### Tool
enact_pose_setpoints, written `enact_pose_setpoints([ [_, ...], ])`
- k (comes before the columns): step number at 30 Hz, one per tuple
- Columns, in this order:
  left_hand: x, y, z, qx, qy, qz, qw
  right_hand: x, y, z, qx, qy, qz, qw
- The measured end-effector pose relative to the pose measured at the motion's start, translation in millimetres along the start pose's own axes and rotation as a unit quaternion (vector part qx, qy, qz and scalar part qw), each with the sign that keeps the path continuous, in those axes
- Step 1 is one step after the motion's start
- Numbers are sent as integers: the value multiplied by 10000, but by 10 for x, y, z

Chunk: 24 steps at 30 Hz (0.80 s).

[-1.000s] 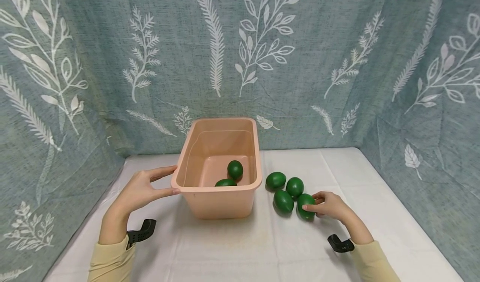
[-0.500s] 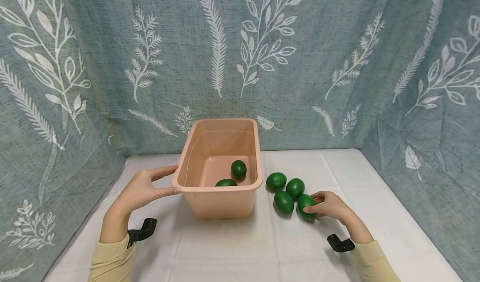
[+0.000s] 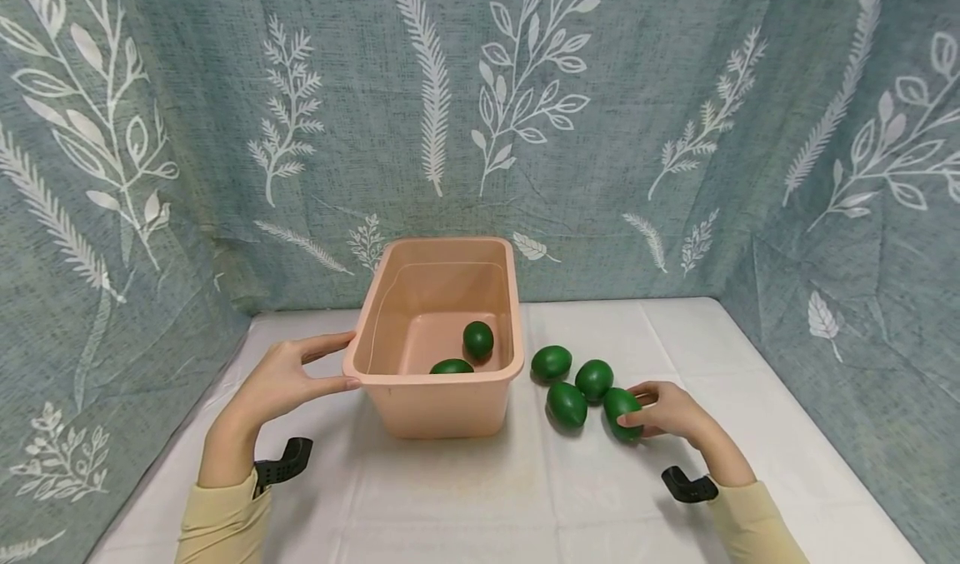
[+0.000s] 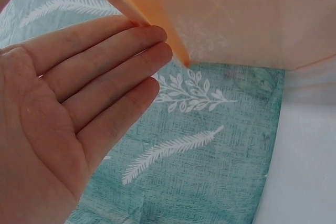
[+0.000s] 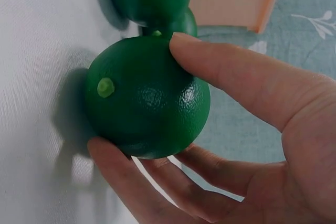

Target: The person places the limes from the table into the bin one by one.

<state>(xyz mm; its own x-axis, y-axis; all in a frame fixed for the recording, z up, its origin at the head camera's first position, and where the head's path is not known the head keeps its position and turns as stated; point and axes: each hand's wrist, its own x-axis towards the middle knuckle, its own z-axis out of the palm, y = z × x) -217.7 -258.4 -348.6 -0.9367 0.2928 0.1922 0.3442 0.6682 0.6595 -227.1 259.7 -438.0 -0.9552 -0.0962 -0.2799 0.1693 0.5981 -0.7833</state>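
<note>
**Right hand (image 3: 667, 414) grips a green fruit (image 3: 619, 410) while left hand (image 3: 281, 376) touches a peach-coloured bin (image 3: 442, 411)**

From where I stand, the two hands are well apart. In the lower right of the head view, the right hand has its thumb on one side of the green fruit and its fingers curled on the other. The right wrist view shows that grip close up, with a pale stem spot (image 5: 105, 87) facing out. I cannot tell whether the fruit is resting on the white tablecloth (image 3: 450, 501).

Just left of it lie three loose fruits, also green: a far one (image 3: 551, 364), a middle one (image 3: 594, 380) and a near one (image 3: 566, 406).

The bin stands around the centre of the head view. Two more show inside, one on the floor (image 3: 477, 341) and one half hidden by the front rim (image 3: 452, 366).

At left, the left hand keeps its fingers straight, tips at the bin's edge, thumb at the near corner. Both arms wear pale yellow sleeves (image 3: 225, 518), each with a black wrist device (image 3: 288, 460). Behind hangs a blue-green curtain (image 3: 337, 156) with white leaf patterns.
</note>
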Motion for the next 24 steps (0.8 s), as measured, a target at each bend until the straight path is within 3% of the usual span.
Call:
enact_pose_setpoints([
  [14, 4, -11, 7, 27, 47, 17, 10000, -27, 34, -138, -76, 46, -90, 9999],
  [24, 7, -30, 10, 120, 76, -20, 9999, -34, -122, -360, -35, -40, -406, 9992],
])
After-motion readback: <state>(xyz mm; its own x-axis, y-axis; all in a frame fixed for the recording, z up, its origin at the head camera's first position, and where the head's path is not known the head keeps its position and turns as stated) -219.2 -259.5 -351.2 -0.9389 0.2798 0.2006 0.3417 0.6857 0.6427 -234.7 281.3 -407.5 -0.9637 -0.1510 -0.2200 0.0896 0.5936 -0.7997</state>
